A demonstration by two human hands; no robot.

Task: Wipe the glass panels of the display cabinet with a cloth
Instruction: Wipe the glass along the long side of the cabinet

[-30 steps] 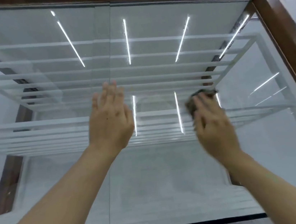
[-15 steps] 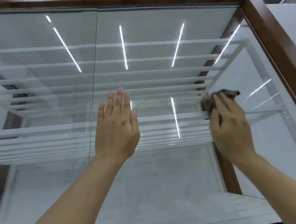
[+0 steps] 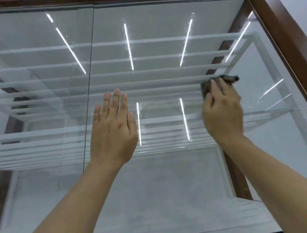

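Note:
The display cabinet's right glass panel [image 3: 177, 181] fills the middle of the view, framed in brown wood [image 3: 282, 36]. My right hand [image 3: 222, 113] presses a small grey-brown cloth [image 3: 206, 87] against the glass near the panel's right side; the fingers cover most of the cloth. My left hand [image 3: 112, 129] lies flat on the same panel with straight fingers, just right of the vertical seam [image 3: 88, 89] between the two panes.
The left glass panel [image 3: 28, 93] overlaps at the seam. White glass shelves [image 3: 150, 124] show inside, with bright strip-light reflections. A white wall [image 3: 303, 18] stands to the right of the wooden frame.
My right hand has slid the cloth rightwards and slightly up across the glass. My left hand stays flat on the pane. The view has tilted up a little.

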